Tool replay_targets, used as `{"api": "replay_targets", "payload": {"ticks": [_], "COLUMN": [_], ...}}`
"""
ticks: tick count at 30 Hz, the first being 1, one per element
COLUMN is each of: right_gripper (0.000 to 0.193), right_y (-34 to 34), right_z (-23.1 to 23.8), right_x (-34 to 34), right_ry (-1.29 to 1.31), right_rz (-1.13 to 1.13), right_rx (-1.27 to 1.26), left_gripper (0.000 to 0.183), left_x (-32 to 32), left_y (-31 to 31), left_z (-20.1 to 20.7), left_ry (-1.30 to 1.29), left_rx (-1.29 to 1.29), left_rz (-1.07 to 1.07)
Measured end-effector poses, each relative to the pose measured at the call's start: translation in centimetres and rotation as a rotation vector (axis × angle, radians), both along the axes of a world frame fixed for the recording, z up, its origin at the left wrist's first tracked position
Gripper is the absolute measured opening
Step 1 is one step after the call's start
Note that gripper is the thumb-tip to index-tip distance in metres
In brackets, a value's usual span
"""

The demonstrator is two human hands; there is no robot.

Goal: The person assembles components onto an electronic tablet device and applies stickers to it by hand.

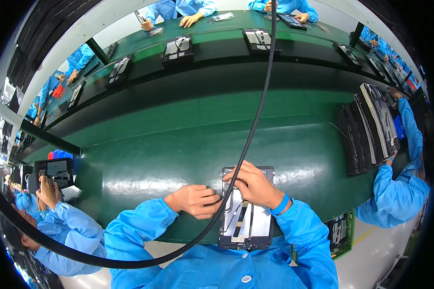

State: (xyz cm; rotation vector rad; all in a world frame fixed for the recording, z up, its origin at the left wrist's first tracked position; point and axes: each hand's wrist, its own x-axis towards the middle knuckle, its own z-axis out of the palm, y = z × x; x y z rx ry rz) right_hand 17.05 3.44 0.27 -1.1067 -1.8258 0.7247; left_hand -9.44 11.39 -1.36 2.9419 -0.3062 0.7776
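Blue sleeves framed an opened tablet chassis point(247, 219) lying at the near edge of the green belt point(178, 144). Left hand point(195, 200) curled, fingertips pinching the frame's left edge. Right hand point(254, 185) pressed flat over the top, fingers bent. Back cover off, internals exposed; assembly looked mid-way. Farther right, stacked units point(371, 127); more trays point(177, 49) on the far line.

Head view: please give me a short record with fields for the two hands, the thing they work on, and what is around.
left hand: curled, at the left edge of the tablet frame
right hand: fingers bent, resting on the frame's upper part
tablet frame: open, flat on the green belt, at its near edge
cable: black, hangs across the view
neighbour on the right: blue sleeve by a stack of frames
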Motion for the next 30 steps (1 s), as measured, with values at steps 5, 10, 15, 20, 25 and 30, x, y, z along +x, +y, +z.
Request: {"api": "replay_targets", "payload": {"ticks": [5,10,15,20,25,30], "right_gripper": [0.022,0.020,0.017,0.015,0.019,0.021], "right_y": [-0.1,-0.1,0.0,0.0,-0.1,-0.3], "right_z": [0.3,0.1,0.1,0.4,0.5,0.5], "right_x": [0.0,0.1,-0.1,-0.3,-0.4,-0.3], "right_ry": [-0.018,-0.038,-0.019,0.051,0.077,0.089], "right_rz": [-0.015,-0.016,-0.022,-0.011,0.006,-0.025], "right_rx": [-0.105,-0.093,-0.094,0.055,0.075,0.026], "left_gripper": [0.036,0.036,0.029,0.026,0.024,0.028], "left_x": [-0.4,-0.3,0.4,1.3,2.2,2.0], "left_y": [-0.6,-0.6,-0.2,0.2,1.9,1.3], "left_z": [0.3,0.3,-0.3,0.4,1.1,0.8], "left_ry": [0.024,0.013,-0.055,-0.059,-0.048,-0.037], "left_rx": [0.006,-0.011,-0.034,-0.015,-0.024,-0.057], "left_rz": [-0.039,-0.048,-0.074,-0.090,-0.031,-0.027]}}
